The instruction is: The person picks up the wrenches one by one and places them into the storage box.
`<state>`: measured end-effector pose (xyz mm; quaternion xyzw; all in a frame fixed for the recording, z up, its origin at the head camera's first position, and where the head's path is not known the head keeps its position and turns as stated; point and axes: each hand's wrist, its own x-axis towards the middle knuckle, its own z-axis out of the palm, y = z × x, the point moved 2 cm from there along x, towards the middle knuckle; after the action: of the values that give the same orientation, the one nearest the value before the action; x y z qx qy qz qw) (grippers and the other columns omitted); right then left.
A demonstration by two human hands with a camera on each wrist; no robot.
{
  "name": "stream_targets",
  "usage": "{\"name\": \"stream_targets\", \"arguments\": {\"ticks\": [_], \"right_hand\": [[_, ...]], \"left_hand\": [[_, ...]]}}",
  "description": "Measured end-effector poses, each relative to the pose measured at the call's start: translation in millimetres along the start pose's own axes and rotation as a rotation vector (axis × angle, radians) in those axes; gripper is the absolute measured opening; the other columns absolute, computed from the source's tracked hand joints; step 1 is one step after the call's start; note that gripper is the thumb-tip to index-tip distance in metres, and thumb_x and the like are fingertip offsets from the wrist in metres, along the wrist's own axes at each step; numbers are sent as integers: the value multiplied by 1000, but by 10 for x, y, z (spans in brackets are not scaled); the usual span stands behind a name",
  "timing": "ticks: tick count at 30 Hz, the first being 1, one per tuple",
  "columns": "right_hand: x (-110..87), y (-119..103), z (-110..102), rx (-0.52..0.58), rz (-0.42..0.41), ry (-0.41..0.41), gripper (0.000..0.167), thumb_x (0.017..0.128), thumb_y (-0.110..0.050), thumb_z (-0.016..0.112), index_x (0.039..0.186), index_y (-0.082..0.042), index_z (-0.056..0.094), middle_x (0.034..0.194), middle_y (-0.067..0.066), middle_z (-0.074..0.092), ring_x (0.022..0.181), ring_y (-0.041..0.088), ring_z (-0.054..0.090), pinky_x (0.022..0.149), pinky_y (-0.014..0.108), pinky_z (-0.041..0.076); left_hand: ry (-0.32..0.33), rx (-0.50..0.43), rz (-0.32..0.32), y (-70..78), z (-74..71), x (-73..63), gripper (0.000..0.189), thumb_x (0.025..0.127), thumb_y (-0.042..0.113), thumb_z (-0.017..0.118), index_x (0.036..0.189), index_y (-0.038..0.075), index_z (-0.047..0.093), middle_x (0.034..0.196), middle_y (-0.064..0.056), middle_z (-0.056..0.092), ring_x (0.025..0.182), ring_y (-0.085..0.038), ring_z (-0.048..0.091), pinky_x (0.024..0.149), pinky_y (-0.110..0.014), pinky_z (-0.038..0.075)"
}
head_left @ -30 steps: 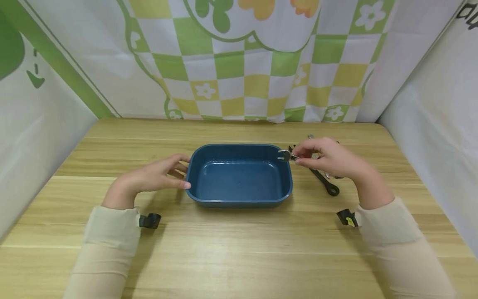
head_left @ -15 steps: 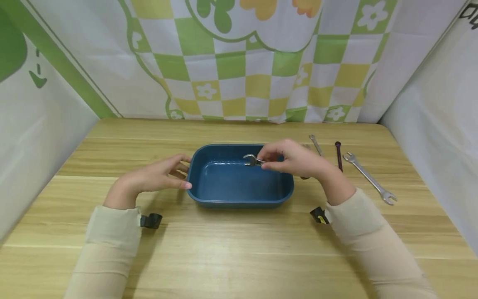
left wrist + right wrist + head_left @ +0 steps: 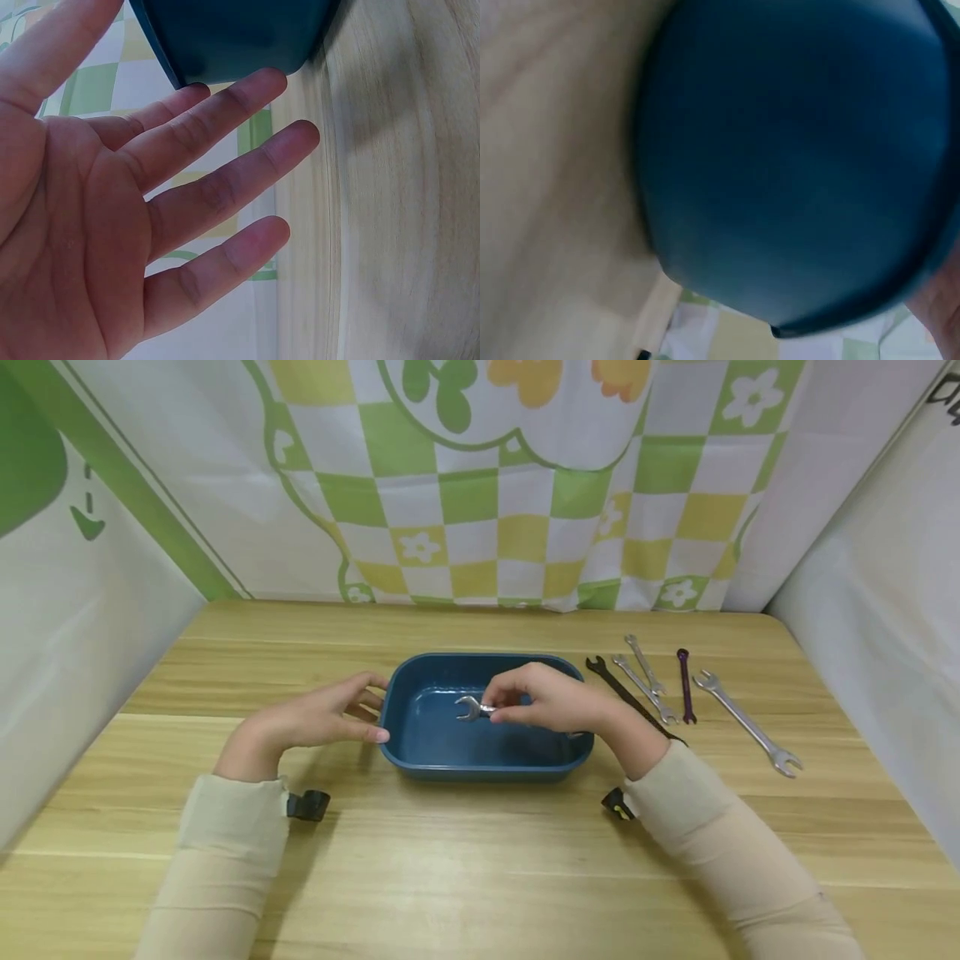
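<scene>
One left hand (image 3: 318, 718), spread at blue bin (image 3: 487, 772); one wrench (image 3: 470, 709), pinched by right hand (image 3: 551, 697) above, axis crosswise, forked end leftward.

Right hand (image 3: 551, 697), pinching silver wrench (image 3: 471, 709), now hangs over blue container (image 3: 487, 771), left of its earlier place by the right rim; black wrench (image 3: 633, 697), two small wrenches (image 3: 646, 691), purple wrench (image 3: 686, 687) and large wrench (image 3: 747, 722) now show more fully.

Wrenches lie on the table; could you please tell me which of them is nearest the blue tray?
The black wrench, its forked end close beside the blue tray; the three silver wrenches and the purple wrench lie farther off.
</scene>
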<state>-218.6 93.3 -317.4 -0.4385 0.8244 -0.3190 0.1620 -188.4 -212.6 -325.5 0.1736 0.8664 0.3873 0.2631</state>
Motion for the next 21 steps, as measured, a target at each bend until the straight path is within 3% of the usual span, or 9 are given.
{"name": "stream_targets", "arguments": {"ticks": [9, 21], "right_hand": [[91, 89, 224, 19, 40, -96, 12, 96, -14, 67, 105, -8, 70, 88, -1, 68, 80, 9, 57, 74, 24, 51], [169, 143, 292, 22, 71, -187, 10, 95, -11, 66, 104, -7, 70, 88, -1, 68, 81, 6, 58, 77, 21, 51]], "left_hand": [[-7, -14, 9, -12, 9, 0, 67, 93, 32, 71, 144, 9, 35, 144, -26, 50, 134, -45, 49, 105, -56, 45], [-7, -13, -10, -23, 4, 4, 66, 94, 29, 70, 145, 9, 33, 145, -26, 49, 135, -45, 48, 106, -56, 44]]}}
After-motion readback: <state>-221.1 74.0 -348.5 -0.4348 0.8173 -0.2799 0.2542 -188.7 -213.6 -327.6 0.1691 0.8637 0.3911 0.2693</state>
